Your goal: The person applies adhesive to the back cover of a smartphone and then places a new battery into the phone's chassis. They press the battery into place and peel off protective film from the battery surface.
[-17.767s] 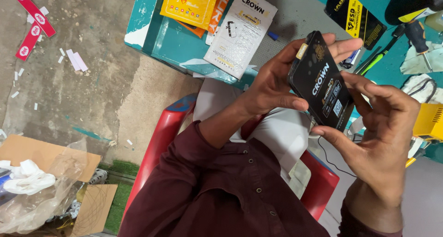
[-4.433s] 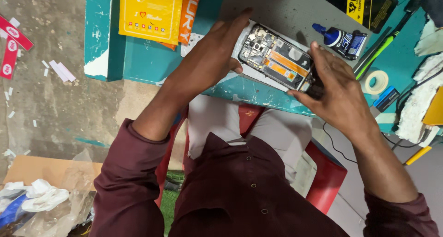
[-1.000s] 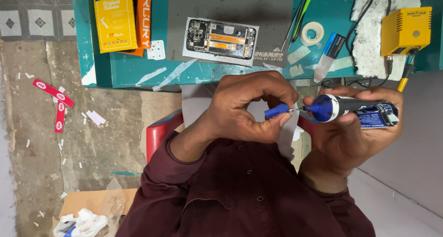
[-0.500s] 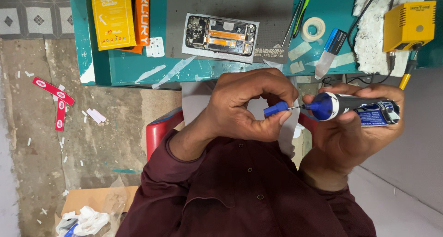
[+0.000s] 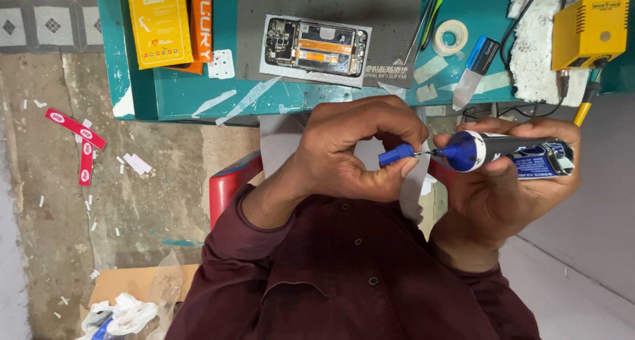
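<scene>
Left hand [image 5: 360, 151] pinches the small blue plastic cap [image 5: 395, 155], its thin pin lined up with the nozzle. Right hand [image 5: 503, 181] wraps the dark blue-tipped glue tube [image 5: 509, 153], held level just below the teal workbench [image 5: 185, 92], probably for control. Opened phone [image 5: 316, 47] lies on that bench.

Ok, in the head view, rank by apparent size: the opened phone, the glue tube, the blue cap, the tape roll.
1. opened phone
2. glue tube, nearer the camera, so unsure against the phone
3. tape roll
4. blue cap
</scene>
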